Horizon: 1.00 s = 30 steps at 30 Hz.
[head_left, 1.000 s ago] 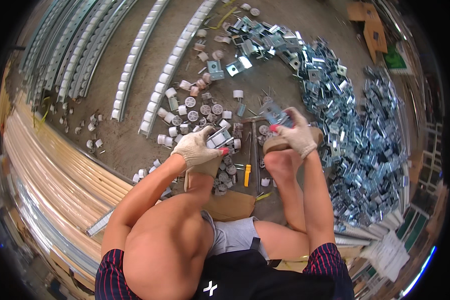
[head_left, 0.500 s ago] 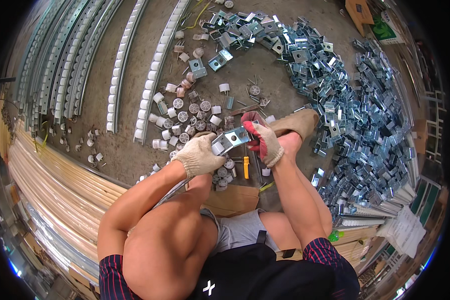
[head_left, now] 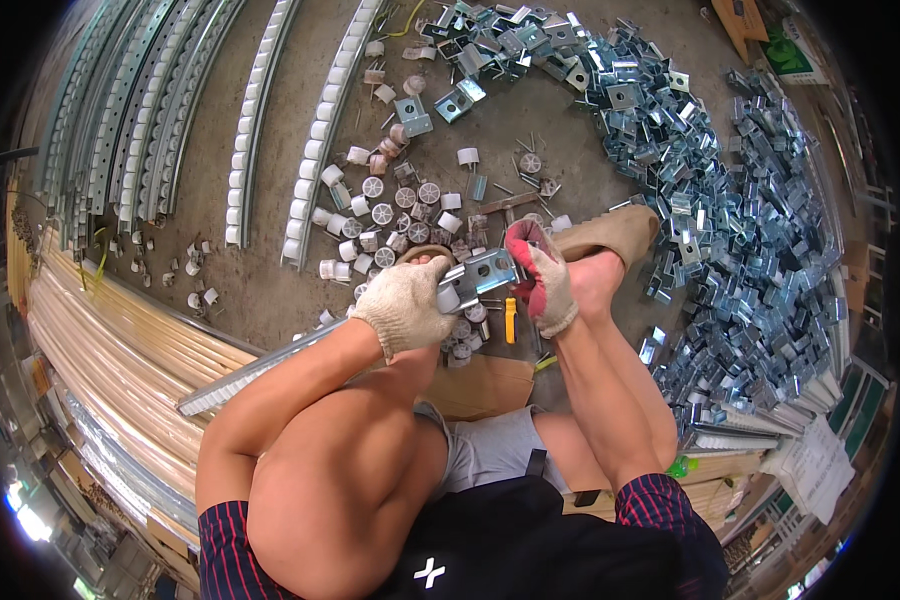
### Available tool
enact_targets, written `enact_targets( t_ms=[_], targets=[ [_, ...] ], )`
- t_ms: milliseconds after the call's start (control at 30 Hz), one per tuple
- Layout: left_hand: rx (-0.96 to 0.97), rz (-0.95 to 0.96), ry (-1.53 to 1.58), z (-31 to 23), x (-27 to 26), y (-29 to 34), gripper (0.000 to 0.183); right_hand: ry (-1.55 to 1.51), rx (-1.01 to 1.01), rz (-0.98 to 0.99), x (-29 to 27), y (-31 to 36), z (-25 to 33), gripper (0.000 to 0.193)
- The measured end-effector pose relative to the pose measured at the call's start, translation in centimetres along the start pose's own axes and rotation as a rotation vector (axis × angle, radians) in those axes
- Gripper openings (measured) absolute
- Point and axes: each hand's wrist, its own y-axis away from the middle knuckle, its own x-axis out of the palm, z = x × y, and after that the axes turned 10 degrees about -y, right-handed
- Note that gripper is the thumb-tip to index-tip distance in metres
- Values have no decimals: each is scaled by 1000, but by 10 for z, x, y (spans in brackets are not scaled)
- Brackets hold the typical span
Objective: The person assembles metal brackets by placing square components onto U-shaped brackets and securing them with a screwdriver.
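Note:
My left hand (head_left: 407, 305), in a cream work glove, is closed around the end of a metal roller track with white rollers (head_left: 270, 372), which runs back under my left forearm. A shiny metal bracket (head_left: 485, 272) with a round hole sits at that end, between my hands. My right hand (head_left: 542, 280), in a red and cream glove, has its fingers closed on the bracket's right end. How the bracket meets the track is partly hidden by my left glove. Just below the bracket, a yellow-handled tool (head_left: 510, 320) lies on the floor.
Loose white rollers (head_left: 382, 213) lie scattered beyond my hands. Metal brackets (head_left: 660, 150) are heaped in an arc at the right. More roller tracks (head_left: 315, 140) lie at the far left; long wrapped tubes (head_left: 120, 340) lie nearer. A sandal (head_left: 610, 232) is on my right foot.
The roller track has swung outward to the left, so its far end now shows beyond my left forearm. Both hands keep their hold, and the whole view has shifted slightly.

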Motion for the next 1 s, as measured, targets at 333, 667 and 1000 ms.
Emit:
enact_targets(
  t_ms=[333,667,1000],
  targets=[
    [74,-125,-39,-2,11,10,52,73,-55,208,12,15,18,14],
    [40,-5,-22,-12,3,13,67,541,-74,441,22,27,46,13],
    [135,-47,-20,-10,11,13,60,605,-18,447,18,38,44,24]
  ],
)
